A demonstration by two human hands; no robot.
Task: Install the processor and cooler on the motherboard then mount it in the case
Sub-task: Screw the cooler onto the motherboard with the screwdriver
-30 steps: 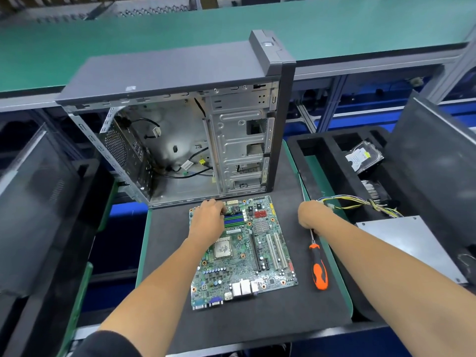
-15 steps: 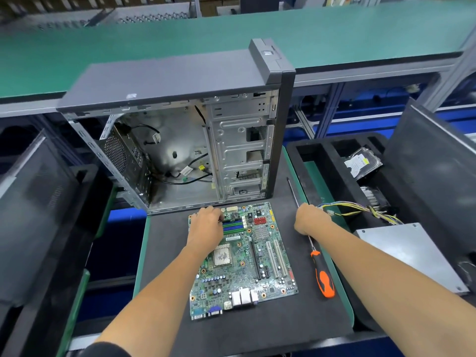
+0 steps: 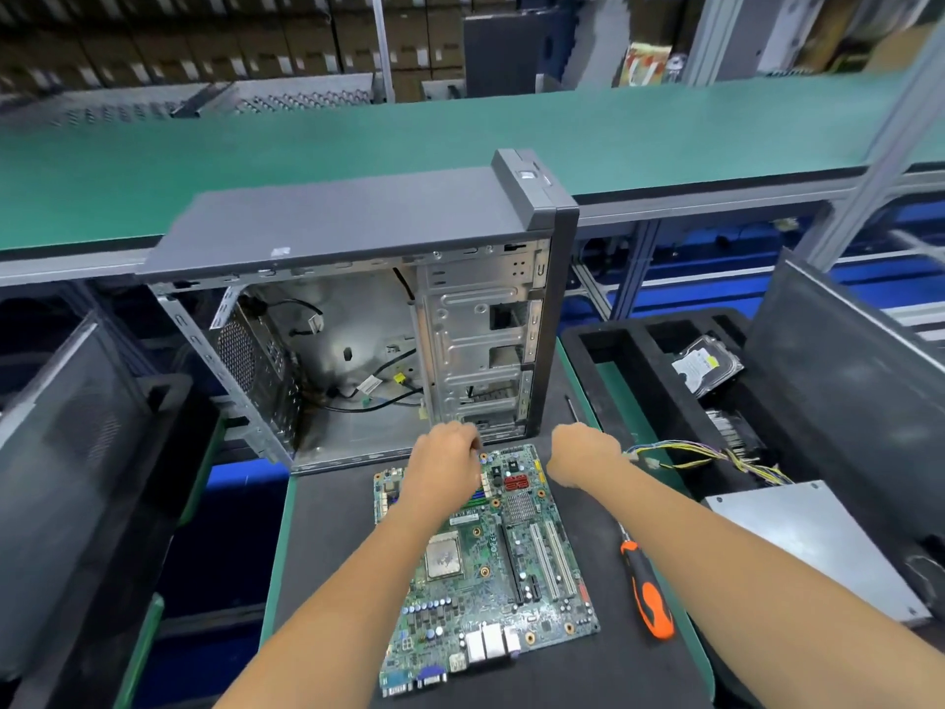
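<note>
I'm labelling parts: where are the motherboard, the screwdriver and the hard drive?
motherboard [image 3: 532, 570]: head view, on its expansion slots.
screwdriver [image 3: 650, 603]: head view, on its orange handle.
hard drive [image 3: 705, 361]: head view, on its labelled top.

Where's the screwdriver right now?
In the head view, the screwdriver lies on the black mat, right of the motherboard, partly under the right forearm.
</note>
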